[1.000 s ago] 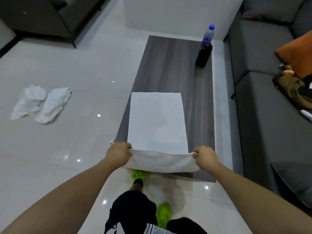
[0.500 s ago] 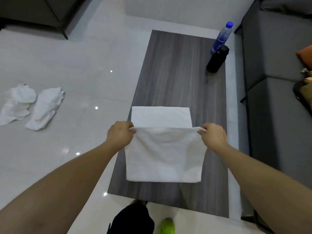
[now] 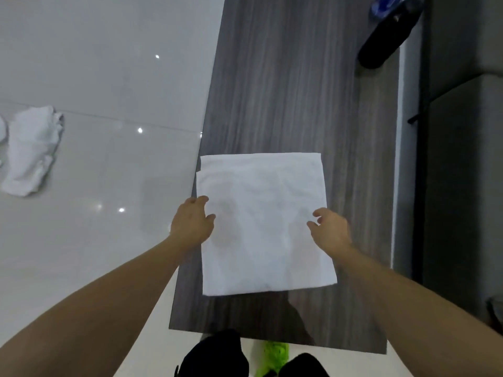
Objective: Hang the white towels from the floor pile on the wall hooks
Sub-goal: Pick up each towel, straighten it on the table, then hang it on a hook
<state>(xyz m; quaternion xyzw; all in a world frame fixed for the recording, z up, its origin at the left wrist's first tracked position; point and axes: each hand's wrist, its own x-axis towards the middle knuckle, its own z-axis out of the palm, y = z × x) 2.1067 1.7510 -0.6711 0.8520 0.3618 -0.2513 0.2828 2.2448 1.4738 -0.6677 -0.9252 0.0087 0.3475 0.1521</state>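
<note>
Glossy pale floor tiles (image 3: 95, 77) fill the left of the view, and a long dark grey wood-grain table (image 3: 294, 99) runs away from the person beside a grey sofa (image 3: 462, 172) on the right. One folded white towel (image 3: 264, 227) lies flat on the near part of the table, its left edge overhanging the table's left side slightly. It is nearly square, its slightly longer axis running along the table's length, and a lower layer shows as a strip at the far edge. Two crumpled white towels lie on the floor well to the left: one in full view (image 3: 31, 153), the other only a sliver at the frame's edge (image 3: 1, 129). One black bottle (image 3: 386, 36) and one clear bottle with a blue label (image 3: 383, 6) stand together at the table's far right. The left hand (image 3: 192, 224) sits at the towel's left edge, the right hand (image 3: 330, 227) over its right edge, both with fingers loosely spread, gripping nothing. One bright green shoe (image 3: 273, 355) shows below the table.
</note>
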